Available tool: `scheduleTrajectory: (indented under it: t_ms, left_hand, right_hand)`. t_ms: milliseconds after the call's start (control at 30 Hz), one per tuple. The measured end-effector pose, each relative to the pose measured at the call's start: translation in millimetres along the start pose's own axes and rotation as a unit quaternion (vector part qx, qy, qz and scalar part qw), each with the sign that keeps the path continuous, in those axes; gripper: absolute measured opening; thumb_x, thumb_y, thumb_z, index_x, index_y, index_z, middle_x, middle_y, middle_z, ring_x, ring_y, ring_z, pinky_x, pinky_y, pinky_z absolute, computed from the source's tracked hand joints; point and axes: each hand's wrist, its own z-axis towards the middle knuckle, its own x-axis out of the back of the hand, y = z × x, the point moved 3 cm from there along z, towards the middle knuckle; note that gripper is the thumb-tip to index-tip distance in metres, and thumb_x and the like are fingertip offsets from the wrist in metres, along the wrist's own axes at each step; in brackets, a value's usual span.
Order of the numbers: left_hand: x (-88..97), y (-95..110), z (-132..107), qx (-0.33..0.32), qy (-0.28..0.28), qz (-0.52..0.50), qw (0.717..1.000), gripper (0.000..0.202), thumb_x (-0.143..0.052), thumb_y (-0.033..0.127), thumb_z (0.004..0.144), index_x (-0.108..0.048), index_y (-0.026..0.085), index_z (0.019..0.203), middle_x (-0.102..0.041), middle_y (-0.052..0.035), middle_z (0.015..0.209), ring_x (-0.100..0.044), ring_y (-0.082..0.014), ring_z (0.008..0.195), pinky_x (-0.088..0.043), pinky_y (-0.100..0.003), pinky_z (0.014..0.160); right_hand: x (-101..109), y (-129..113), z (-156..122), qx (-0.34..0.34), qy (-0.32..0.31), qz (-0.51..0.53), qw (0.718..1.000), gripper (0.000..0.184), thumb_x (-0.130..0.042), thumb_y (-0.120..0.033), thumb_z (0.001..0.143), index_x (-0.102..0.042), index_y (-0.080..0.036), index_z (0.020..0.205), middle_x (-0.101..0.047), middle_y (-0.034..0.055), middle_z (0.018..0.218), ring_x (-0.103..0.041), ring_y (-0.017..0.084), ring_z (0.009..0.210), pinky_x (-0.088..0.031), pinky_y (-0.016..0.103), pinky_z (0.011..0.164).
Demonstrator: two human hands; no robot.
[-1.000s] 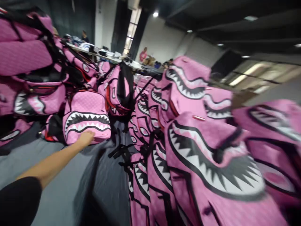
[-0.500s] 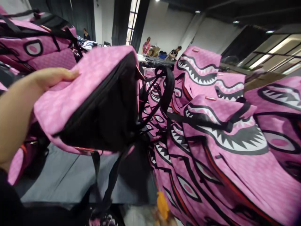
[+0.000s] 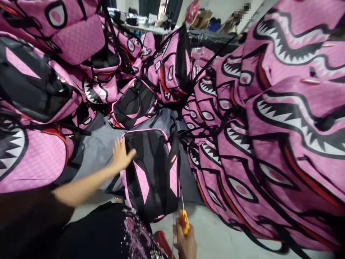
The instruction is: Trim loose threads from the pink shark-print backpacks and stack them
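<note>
A pink-and-black backpack (image 3: 155, 169) lies on the grey table surface in front of me, its black back panel and shoulder straps facing up. My left hand (image 3: 122, 155) is at its upper left edge with the fingers spread; whether it presses on the fabric I cannot tell. Low in the view, my right hand (image 3: 186, 241) is closed around an orange-handled tool (image 3: 184, 222) with a thin metal shaft. That shaft points up beside the backpack's lower right edge. The tool's exact kind is not clear.
Pink backpacks with shark-mouth prints (image 3: 293, 126) stand packed in a row on the right. More bags (image 3: 29, 82) are piled on the left, and another black-backed backpack (image 3: 134, 102) lies just beyond. At the back, people (image 3: 192, 12) are near a table with boxes.
The backpack my left hand held up by its pink end is now down on the table, back panel up. That hand has let go and spread its fingers. The view has tilted downward.
</note>
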Motion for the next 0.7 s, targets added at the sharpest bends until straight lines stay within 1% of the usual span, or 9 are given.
scheduleTrajectory:
  t_ms: [67,100,167,267,367,433,533,600,700]
  left_hand:
    - [-54.1,-10,-61,0.025,-0.070,-0.007,0.997,0.109,-0.058,0.062,0.082,0.006,0.017,0.158,0.004,-0.0194,0.165,0.005,-0.0337,0.152,-0.019,-0.057,0.120]
    - [-74.4,-12,-78,0.047,-0.093,-0.010,0.994,0.115,-0.059,0.065,0.079,0.009,0.015,0.157,0.008,-0.0230,0.164,0.009,-0.0368,0.151,-0.016,-0.061,0.119]
    - [-94.5,-12,-81,0.075,-0.113,-0.006,0.991,0.120,-0.059,0.070,0.077,0.011,0.014,0.157,0.010,-0.0260,0.162,0.014,-0.0431,0.148,-0.012,-0.069,0.115]
    - [-78.4,-16,-40,0.054,-0.106,0.044,0.992,0.112,-0.059,0.069,0.077,0.001,0.020,0.159,0.004,-0.0210,0.165,0.011,-0.0488,0.148,-0.009,-0.076,0.110]
    - [-45.6,-31,-22,0.014,-0.089,0.108,0.990,0.105,-0.063,0.063,0.078,-0.009,0.023,0.159,-0.001,-0.0182,0.166,0.002,-0.0445,0.151,-0.009,-0.070,0.115]
    - [-35.5,-43,-42,0.009,-0.077,0.147,0.986,0.108,-0.070,0.060,0.074,-0.012,0.024,0.159,0.002,-0.0174,0.166,0.002,-0.0414,0.152,-0.009,-0.066,0.117]
    - [-43.3,-53,-91,0.043,-0.069,0.181,0.980,0.105,-0.074,0.048,0.074,-0.016,0.025,0.158,0.003,-0.0136,0.166,0.003,-0.0392,0.152,-0.006,-0.065,0.118]
    - [-50.8,-58,-113,0.087,-0.037,0.169,0.981,0.090,-0.067,0.037,0.082,-0.020,0.024,0.158,0.000,-0.0120,0.166,-0.002,-0.0378,0.153,-0.009,-0.061,0.120]
    - [-49.1,-65,-125,0.133,0.023,0.081,0.987,0.070,-0.054,0.026,0.089,-0.030,0.020,0.155,-0.012,-0.0120,0.165,-0.015,-0.0362,0.151,-0.015,-0.055,0.122]
  right_hand:
    - [0,-14,10,0.005,-0.020,-0.049,0.999,0.039,-0.049,-0.057,0.074,-0.051,-0.025,0.096,-0.067,0.0044,0.068,-0.069,0.027,0.065,-0.050,0.030,0.046]
    - [-1,-23,14,0.012,-0.040,-0.072,0.997,0.035,-0.049,-0.052,0.075,-0.051,-0.023,0.095,-0.065,0.0046,0.066,-0.068,0.025,0.062,-0.048,0.029,0.045]
    - [-4,-41,15,0.036,-0.106,-0.101,0.989,0.031,-0.050,-0.043,0.075,-0.052,-0.020,0.095,-0.064,0.0049,0.063,-0.065,0.022,0.056,-0.045,0.025,0.044]
    - [-6,-61,1,0.059,-0.238,-0.127,0.961,0.034,-0.053,-0.042,0.077,-0.055,-0.016,0.099,-0.063,0.0042,0.061,-0.061,0.018,0.051,-0.042,0.023,0.043]
    - [13,-68,-12,0.037,-0.329,-0.189,0.924,0.039,-0.054,-0.049,0.079,-0.057,-0.018,0.102,-0.063,0.0029,0.060,-0.059,0.018,0.049,-0.039,0.024,0.042]
    - [40,-75,-8,0.041,-0.294,-0.233,0.926,0.043,-0.050,-0.056,0.081,-0.054,-0.019,0.103,-0.064,0.0032,0.062,-0.061,0.019,0.051,-0.040,0.026,0.044]
    - [70,-101,0,0.143,-0.230,-0.259,0.927,0.046,-0.045,-0.063,0.083,-0.050,-0.021,0.102,-0.067,0.0043,0.068,-0.065,0.022,0.059,-0.046,0.030,0.055]
    - [68,-127,-2,0.227,-0.266,-0.255,0.902,0.048,-0.045,-0.066,0.084,-0.051,-0.022,0.103,-0.069,0.0044,0.072,-0.067,0.023,0.066,-0.048,0.030,0.062]
    - [38,-174,-6,0.306,-0.346,-0.251,0.851,0.050,-0.046,-0.065,0.086,-0.055,-0.023,0.110,-0.070,0.0039,0.077,-0.067,0.022,0.069,-0.048,0.029,0.064]
